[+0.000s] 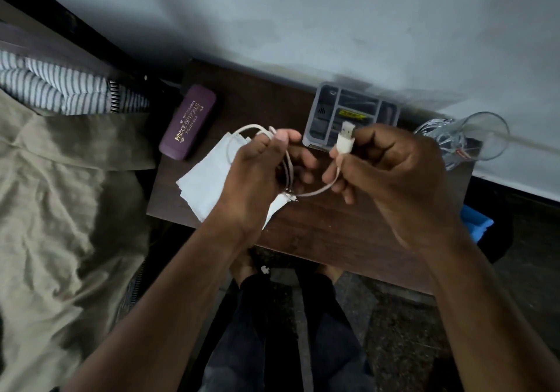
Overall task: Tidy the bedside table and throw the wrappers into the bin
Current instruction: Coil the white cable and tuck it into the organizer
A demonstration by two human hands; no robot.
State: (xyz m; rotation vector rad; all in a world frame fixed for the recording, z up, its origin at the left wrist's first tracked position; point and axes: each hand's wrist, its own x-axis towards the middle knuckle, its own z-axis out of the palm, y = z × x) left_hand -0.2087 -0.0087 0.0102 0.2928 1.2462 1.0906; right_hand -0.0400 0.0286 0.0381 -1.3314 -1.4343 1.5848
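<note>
Above the dark wooden bedside table (333, 228), both hands hold a white USB cable (345, 143). My left hand (260, 173) grips several coiled loops of it. My right hand (394, 167) pinches the plug end, metal tip pointing up. A short stretch of cable hangs slack between the two hands. Folded white paper (209, 179) lies on the table under my left hand, partly hidden by it.
A purple spectacle case (188, 123) lies at the table's back left. A grey compartment box (351, 112) sits at the back against the wall, a clear glass (466, 140) on its side at the right. A bed with olive sheet (60, 209) borders the left; something blue (477, 221) sits beyond the right edge.
</note>
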